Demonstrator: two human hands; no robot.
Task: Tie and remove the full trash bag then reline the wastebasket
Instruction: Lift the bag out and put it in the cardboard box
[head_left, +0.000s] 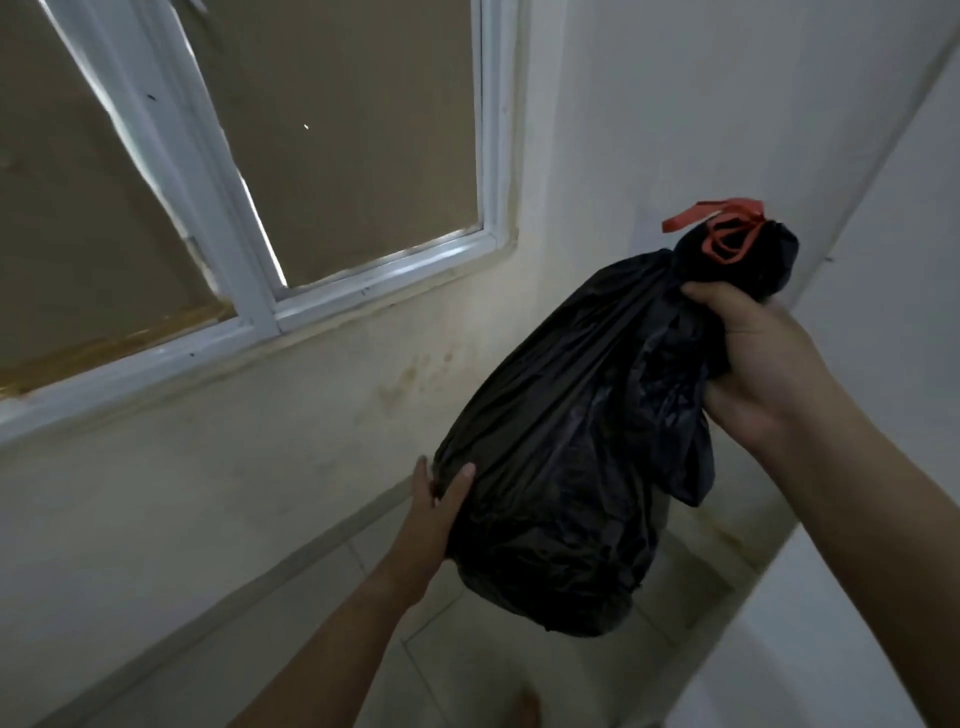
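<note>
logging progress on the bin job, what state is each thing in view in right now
trash bag: full, neck gathered shut, held up off the floor, tilted
drawstring: red, knotted at the bag's top
right hand: grips the bag's neck below the knot
left hand: holds the bag's lower end, thumb on the front
window: looks shut

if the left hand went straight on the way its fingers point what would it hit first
The black trash bag: the left hand already holds its lower end, so any push onward goes straight into the bag. What lies beyond is unclear in depth.
</note>
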